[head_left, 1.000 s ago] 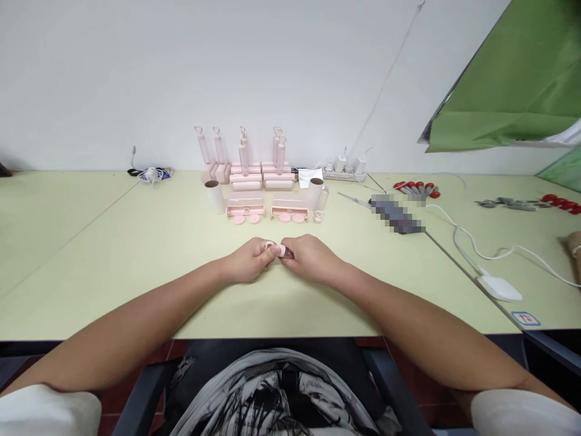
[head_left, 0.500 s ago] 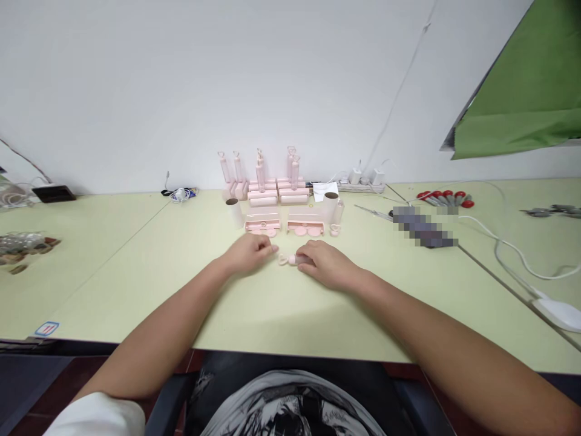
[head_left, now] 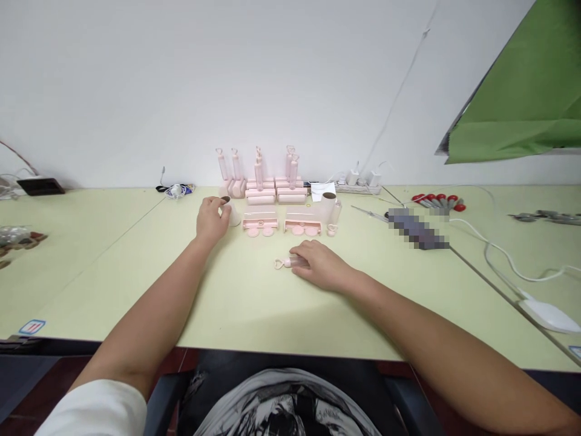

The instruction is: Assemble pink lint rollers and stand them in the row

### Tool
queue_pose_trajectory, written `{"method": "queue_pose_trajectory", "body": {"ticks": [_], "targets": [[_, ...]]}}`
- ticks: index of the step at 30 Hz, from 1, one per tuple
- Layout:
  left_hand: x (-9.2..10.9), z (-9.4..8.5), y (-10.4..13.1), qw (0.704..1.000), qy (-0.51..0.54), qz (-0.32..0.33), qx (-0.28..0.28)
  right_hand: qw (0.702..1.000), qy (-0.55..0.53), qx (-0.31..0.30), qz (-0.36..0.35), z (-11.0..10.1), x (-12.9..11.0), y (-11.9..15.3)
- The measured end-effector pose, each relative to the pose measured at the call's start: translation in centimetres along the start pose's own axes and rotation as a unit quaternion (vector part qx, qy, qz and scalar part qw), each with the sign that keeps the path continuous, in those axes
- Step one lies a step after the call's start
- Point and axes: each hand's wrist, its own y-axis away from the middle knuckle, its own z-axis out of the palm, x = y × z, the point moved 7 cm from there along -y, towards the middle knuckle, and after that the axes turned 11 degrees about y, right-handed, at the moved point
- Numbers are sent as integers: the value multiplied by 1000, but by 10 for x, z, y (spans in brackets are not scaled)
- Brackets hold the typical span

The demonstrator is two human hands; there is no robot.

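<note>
My right hand (head_left: 321, 265) rests low over the table, fingers closed around a pink handle with a heart-shaped loop (head_left: 282, 263). The loop points left, and the handle's other end is hidden under the palm. My left hand (head_left: 212, 221) is at the left side of an upright white paper roll (head_left: 234, 214) with a brown core. Its thumb and fingers are apart near the roll's rim; whether they touch it is unclear. Between the hands and the wall lie two pink half-shells with clear covers and round end flaps, the left shell (head_left: 260, 224) and the right shell (head_left: 302, 227).
A second paper roll (head_left: 327, 209) and another pink handle (head_left: 336, 212) stand on the right. Several pink cases (head_left: 292, 195) and upright handles line the wall. Farther right are a screwdriver (head_left: 368, 212), a blurred dark object (head_left: 417, 229), red-ended tools (head_left: 439, 200) and white cables.
My left hand has moved left and away from me, from beside the heart-shaped loop to the left paper roll. My right hand keeps hold of the pink handle, nearly still.
</note>
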Motion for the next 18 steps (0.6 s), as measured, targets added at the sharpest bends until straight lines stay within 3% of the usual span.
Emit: {"method": "queue_pose_trajectory", "body": {"ticks": [4,6,8,10,13,15,18], "targets": [[4,-30,-4,995,39,-9,88,1000,-6,4,11,-1,1,0],[17,-45,0,987,86,12,133,999,-16,26,18,-5,1,0],[36,-48,11,975,166,38,143,996,-53,63,30,-10,3,1],[59,-33,25,955,282,37,81,987,-120,100,45,-13,6,2],[88,10,54,880,466,-64,-69,956,-244,154,62,-16,14,2],[106,31,73,834,525,-106,-132,916,-336,207,72,-19,23,1],[122,45,87,810,541,-115,-195,850,-436,281,92,-26,38,2]]}}
